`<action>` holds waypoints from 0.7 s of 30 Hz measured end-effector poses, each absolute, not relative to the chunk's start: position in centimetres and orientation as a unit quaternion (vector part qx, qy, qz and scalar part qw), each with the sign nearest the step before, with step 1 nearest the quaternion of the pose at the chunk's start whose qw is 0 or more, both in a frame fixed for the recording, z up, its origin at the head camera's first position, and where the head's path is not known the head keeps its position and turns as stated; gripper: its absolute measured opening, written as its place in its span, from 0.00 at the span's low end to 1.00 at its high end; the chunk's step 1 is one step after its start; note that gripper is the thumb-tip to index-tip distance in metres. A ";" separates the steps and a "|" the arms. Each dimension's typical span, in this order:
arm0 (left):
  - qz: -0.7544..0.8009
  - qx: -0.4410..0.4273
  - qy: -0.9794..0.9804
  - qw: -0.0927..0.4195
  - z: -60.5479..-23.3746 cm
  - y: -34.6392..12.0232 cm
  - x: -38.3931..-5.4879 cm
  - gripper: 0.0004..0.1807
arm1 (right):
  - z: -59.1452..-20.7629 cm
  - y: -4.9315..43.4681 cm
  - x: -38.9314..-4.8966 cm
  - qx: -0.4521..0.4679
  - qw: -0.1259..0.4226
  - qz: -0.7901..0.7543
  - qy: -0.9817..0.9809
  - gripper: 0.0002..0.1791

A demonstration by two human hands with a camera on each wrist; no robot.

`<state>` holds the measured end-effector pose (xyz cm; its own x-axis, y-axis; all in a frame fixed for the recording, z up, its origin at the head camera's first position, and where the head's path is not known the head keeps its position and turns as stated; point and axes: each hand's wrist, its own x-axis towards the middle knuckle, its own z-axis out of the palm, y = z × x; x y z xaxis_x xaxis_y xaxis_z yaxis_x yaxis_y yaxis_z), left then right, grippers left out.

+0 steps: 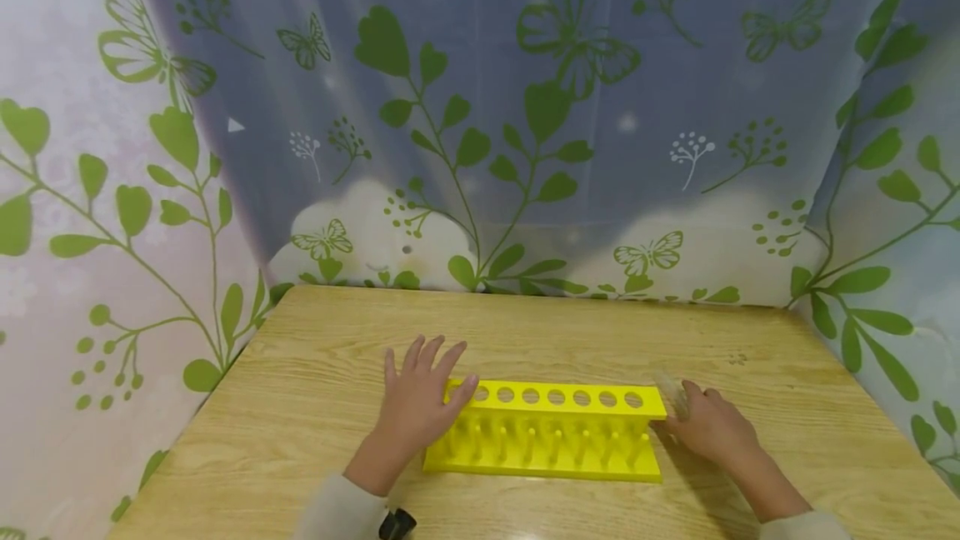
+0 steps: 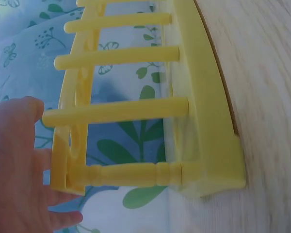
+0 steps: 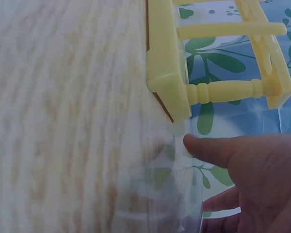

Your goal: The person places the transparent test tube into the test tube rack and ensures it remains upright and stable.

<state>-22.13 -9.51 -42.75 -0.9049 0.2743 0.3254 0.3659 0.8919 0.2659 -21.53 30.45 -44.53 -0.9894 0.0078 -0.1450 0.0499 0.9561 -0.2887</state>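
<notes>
From here, the yellow plastic rack with round holes (image 1: 543, 410) stands upright on the wood-grain table (image 1: 337, 327), its visible holes unfilled; I'd judge the work early, most still left. It sits between the hands: the left hand (image 1: 417, 408), fingers spread, touches its left end; the right hand (image 1: 712, 423), just beside its right end, apparently grips a clear, see-through object (image 3: 169, 199).

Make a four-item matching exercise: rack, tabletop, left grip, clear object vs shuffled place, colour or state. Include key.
Things
1. Rack
2. Tabletop
3. Left grip
4. Clear object

Places, colours, states
A. At the rack's left end, fingers spread
B. Held in the right grip
C. Yellow, with round holes along its top
D. Light wood-grain, under the rack

Pairs: 1-C, 2-D, 3-A, 4-B
</notes>
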 end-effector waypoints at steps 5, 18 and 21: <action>-0.170 -0.177 -0.959 0.144 -42.9 -9.0 -21.9 0.31 | -44.5 30.6 -21.6 0.014 0.081 -0.148 0.986 0.44; -0.164 -0.186 -0.959 0.136 -43.1 -8.0 -21.8 0.30 | -43.8 31.0 -22.2 0.022 0.103 -0.155 0.982 0.40; -0.166 -0.187 -0.959 0.132 -43.0 -7.8 -21.7 0.30 | -43.6 31.0 -22.2 0.022 0.109 -0.157 0.981 0.36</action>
